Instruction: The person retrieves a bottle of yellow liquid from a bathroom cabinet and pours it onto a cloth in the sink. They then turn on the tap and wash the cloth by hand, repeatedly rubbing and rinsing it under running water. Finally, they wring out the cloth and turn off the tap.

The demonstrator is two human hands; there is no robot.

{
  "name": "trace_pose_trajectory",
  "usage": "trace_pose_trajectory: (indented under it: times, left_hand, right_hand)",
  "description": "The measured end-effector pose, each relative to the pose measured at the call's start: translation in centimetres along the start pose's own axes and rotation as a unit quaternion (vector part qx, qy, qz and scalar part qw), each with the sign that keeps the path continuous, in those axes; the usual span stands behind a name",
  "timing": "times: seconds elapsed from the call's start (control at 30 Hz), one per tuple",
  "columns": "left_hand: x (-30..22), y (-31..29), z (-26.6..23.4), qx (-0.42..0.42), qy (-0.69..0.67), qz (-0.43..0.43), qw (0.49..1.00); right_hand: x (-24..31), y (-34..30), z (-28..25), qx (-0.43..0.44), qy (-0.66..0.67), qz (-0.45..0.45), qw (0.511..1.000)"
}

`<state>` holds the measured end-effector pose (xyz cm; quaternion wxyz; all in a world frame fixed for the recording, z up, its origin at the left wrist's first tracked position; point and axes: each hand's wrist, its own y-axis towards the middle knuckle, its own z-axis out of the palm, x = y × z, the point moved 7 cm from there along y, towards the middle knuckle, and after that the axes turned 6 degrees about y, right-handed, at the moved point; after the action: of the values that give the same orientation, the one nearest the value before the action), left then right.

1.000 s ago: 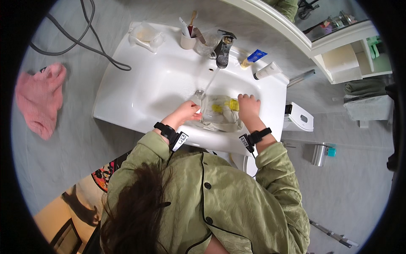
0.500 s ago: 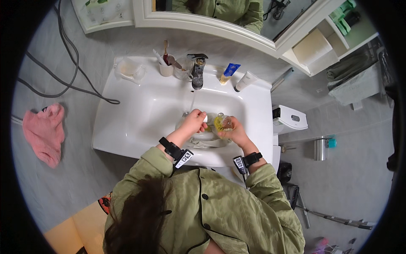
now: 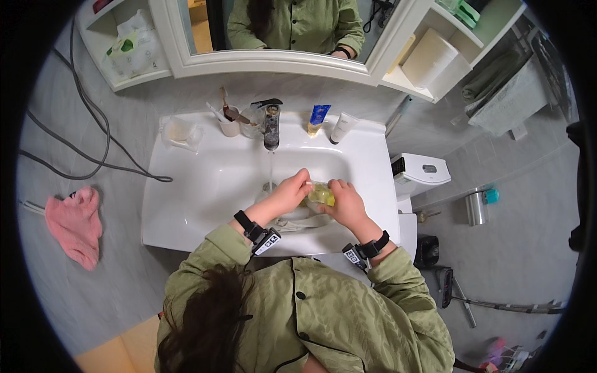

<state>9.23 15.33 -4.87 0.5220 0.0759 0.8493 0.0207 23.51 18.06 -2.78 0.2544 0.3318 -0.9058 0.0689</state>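
Over the right side of the white sink (image 3: 205,193), my right hand (image 3: 348,204) grips a clear bottle (image 3: 321,194) of yellow-green liquid, tipped on its side. My left hand (image 3: 290,191) is closed at the bottle's left end, its fingertips pinching a small white cap, mostly hidden by the fingers. Whether the cap is screwed on cannot be made out. Beneath my hands a pale wet cloth (image 3: 301,224) lies in the basin. A thin stream of water (image 3: 271,166) falls from the faucet (image 3: 272,127) just beyond my left hand.
Along the sink's back ledge stand a cup with toothbrushes (image 3: 230,126), a blue-and-yellow tube (image 3: 318,120) and a white tube (image 3: 343,128). A clear plastic bag (image 3: 181,133) sits at the left corner. A mirror cabinet (image 3: 280,62) overhangs the back; a pink towel (image 3: 74,227) hangs left.
My left hand and the bottle have come together; before, the white cap showed in my left fingers, apart from the bottle. The bottle has tipped toward my left hand. The view has shifted.
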Motion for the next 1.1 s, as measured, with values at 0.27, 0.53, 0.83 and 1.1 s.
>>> trace_pose_trajectory:
  times: [0.27,0.53,0.83,1.1]
  left_hand:
    - [-6.9,-0.2,-1.6,0.074,0.159,0.219,0.960]
    - [-2.8,2.2,-0.7,-0.054,0.203,-0.108,0.972]
    - [-10.5,1.6,-2.1,0.059,0.007,0.250,0.966]
    - [-11.0,3.1,-1.8,-0.082,0.391,0.033,0.916]
  right_hand:
    - [0.1,-0.8,-1.8,0.055,0.238,-0.010,0.970]
    - [3.0,-1.2,-3.7,-0.201,-0.199,-0.039,0.958]
    - [-1.3,-0.8,-2.0,0.144,0.472,0.048,0.868]
    - [-0.3,-0.8,-3.4,0.069,0.302,0.040,0.950]
